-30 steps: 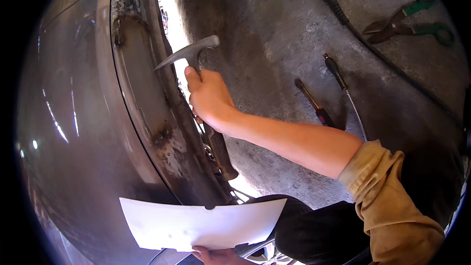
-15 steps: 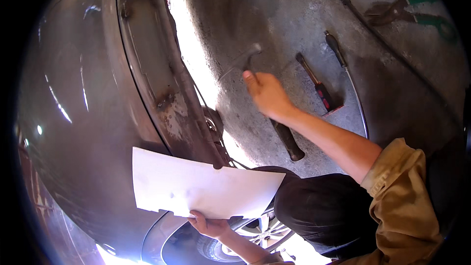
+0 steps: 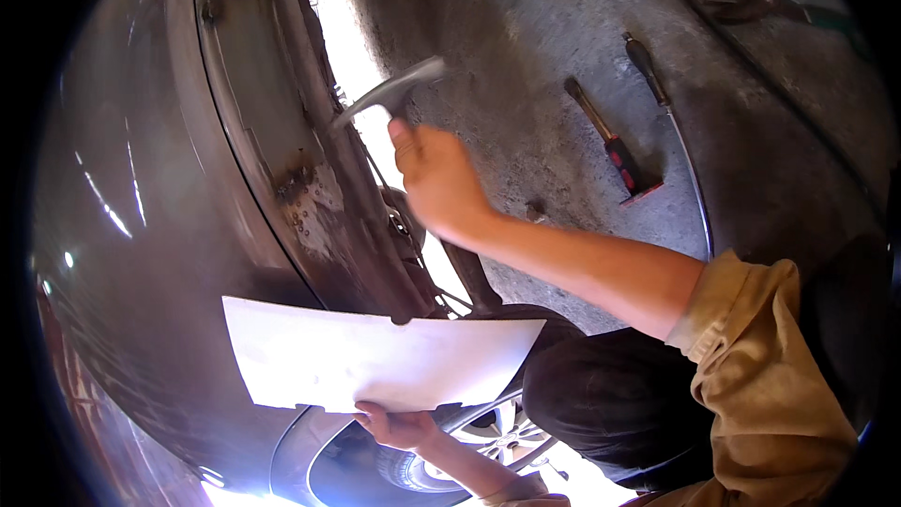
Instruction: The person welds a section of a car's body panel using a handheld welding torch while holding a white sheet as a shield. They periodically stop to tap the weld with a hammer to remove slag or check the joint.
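Note:
My right hand (image 3: 439, 178) is wrapped round the dark handle of a hammer (image 3: 399, 86), raised above the floor beside the car's sill. Its long curved metal head is slightly blurred, with one narrow end toward the rusty sill (image 3: 314, 202). The handle's butt shows below my fist. At the bottom, my left hand (image 3: 399, 427) grips the lower edge of a white sheet panel (image 3: 375, 357), thumb up against its face and the other fingers partly hidden. Small notches mark the panel's edges. Its upper edge lies across the lower part of the sill; whether they touch I cannot tell.
A dark car body (image 3: 122, 225) fills the left side, and a spoked wheel (image 3: 507, 437) shows below the panel. On the concrete floor lie a chisel (image 3: 601, 131) with a red-and-black grip, a thin dark-handled tool (image 3: 668, 122), a black cable (image 3: 751, 66) and green-handled snips (image 3: 760, 0).
My right hand has moved left and a little up with the hammer, bringing its head near the sill. The panel in my left hand has shifted slightly left.

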Action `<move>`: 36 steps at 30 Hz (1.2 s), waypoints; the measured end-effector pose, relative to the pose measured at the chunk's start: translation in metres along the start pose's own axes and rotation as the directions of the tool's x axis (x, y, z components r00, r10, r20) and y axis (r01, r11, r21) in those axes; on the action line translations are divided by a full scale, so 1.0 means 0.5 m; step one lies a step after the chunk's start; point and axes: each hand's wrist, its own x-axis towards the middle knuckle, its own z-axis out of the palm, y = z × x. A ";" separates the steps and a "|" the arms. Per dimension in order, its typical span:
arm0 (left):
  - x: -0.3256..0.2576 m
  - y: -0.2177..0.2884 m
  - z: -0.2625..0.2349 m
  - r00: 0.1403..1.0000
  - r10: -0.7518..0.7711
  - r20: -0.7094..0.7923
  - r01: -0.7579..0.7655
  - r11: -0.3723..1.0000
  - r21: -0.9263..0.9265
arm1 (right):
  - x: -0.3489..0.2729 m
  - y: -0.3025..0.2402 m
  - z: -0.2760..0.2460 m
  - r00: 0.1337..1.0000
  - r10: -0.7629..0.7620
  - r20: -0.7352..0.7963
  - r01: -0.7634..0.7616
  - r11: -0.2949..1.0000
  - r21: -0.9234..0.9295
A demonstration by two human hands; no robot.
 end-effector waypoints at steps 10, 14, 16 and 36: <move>0.006 -0.013 -0.031 1.000 -0.010 0.029 0.012 0.998 -0.058 | 0.055 0.018 -0.172 0.984 -0.005 0.177 0.142 0.624 -0.768; 0.008 -0.028 -0.017 0.982 0.066 -0.175 -0.050 0.994 0.096 | 0.047 0.084 -0.294 0.977 0.000 0.213 0.204 0.295 -0.933; 0.013 -0.043 -0.057 0.986 0.071 -0.148 -0.061 0.996 0.069 | 0.045 0.129 -0.344 0.898 -0.036 0.439 0.440 0.126 -0.889; -0.028 -0.082 -0.070 0.937 0.192 -0.291 -0.204 0.979 -0.012 | 0.331 -0.146 -0.610 0.967 -0.245 0.075 0.002 -0.287 -0.958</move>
